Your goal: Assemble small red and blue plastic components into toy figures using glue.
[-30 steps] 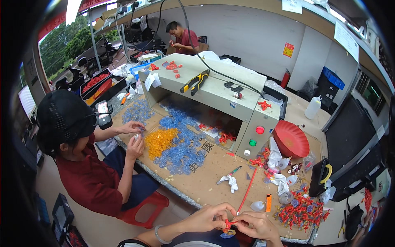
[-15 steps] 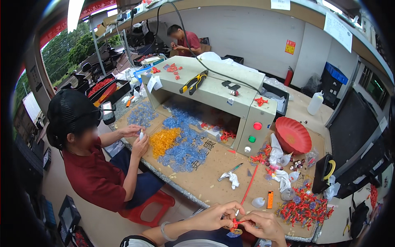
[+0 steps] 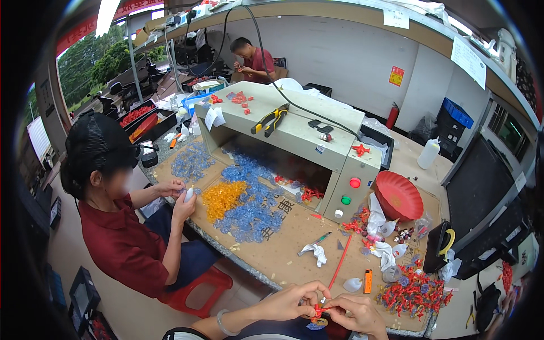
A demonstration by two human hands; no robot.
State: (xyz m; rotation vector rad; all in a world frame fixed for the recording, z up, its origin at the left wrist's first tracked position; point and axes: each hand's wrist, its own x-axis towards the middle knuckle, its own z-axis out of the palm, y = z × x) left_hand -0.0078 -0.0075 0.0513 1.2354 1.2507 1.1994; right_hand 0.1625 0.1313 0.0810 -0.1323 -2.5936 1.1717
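At the table's near edge, my left hand pinches a small red plastic figure piece. A clear blue plastic bit hangs beneath it. The fingertips of my right hand are closed on a thin red end of the same piece. Just beyond my fingers lies a long red stick. Near my right hand are a small translucent squeeze bottle, an orange lighter-shaped object and a heap of red and blue plastic pieces.
A grey machine with an open tunnel stands across the table, pliers on top. Blue and amber pieces lie heaped before it. A red bowl stands right. A co-worker sits left, holding a small bottle; another person sits behind.
My view has shifted slightly. My hands still hold the red piece, with the fingers a little rearranged around it. The left co-worker's hands and bottle have moved a little.
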